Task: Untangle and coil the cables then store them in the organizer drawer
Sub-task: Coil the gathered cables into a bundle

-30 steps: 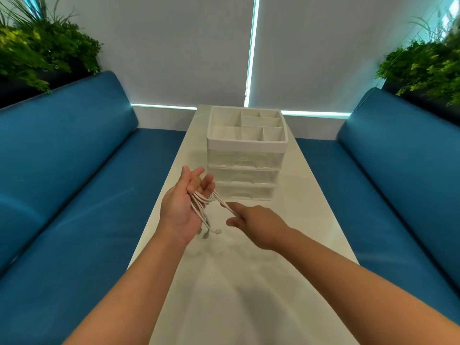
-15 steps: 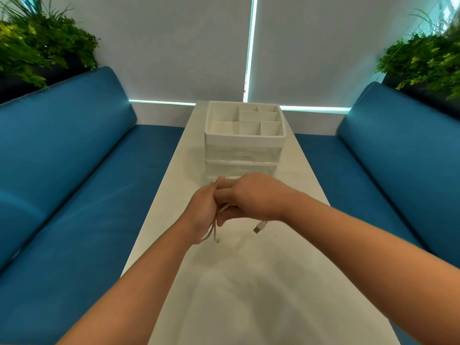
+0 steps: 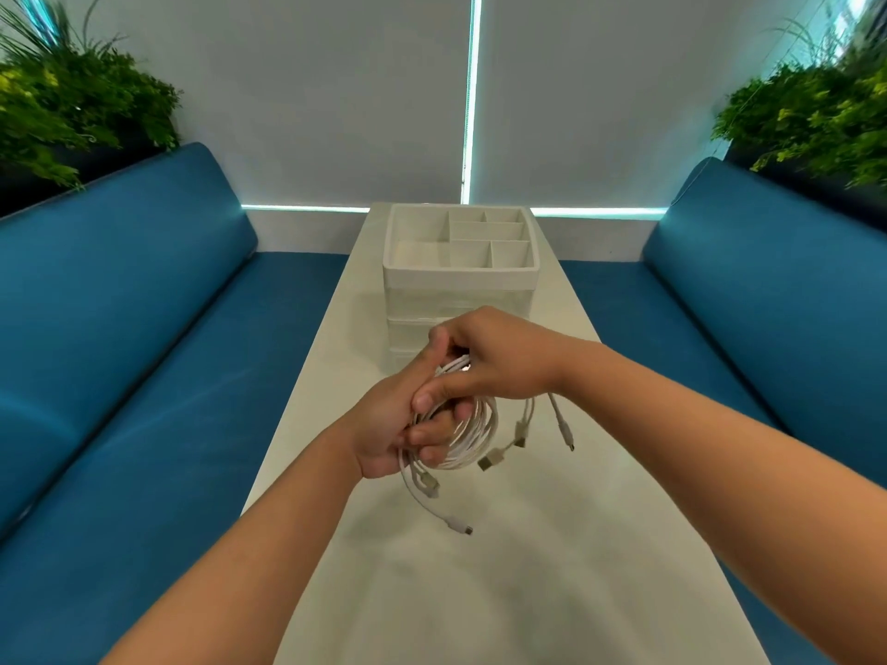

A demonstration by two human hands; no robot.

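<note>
A long white table (image 3: 528,592) runs between two blue sofas (image 3: 120,352), bare surface open on the near side. Toward its far end stands the white organizer (image 3: 461,273), drawers apparently shut. In front of it, above the tabletop, the left hand (image 3: 398,424) grips a coil of white cables (image 3: 468,434), probably to keep the loops together, while the right hand (image 3: 494,357) pinches strands on top; loose plug ends dangle below
</note>
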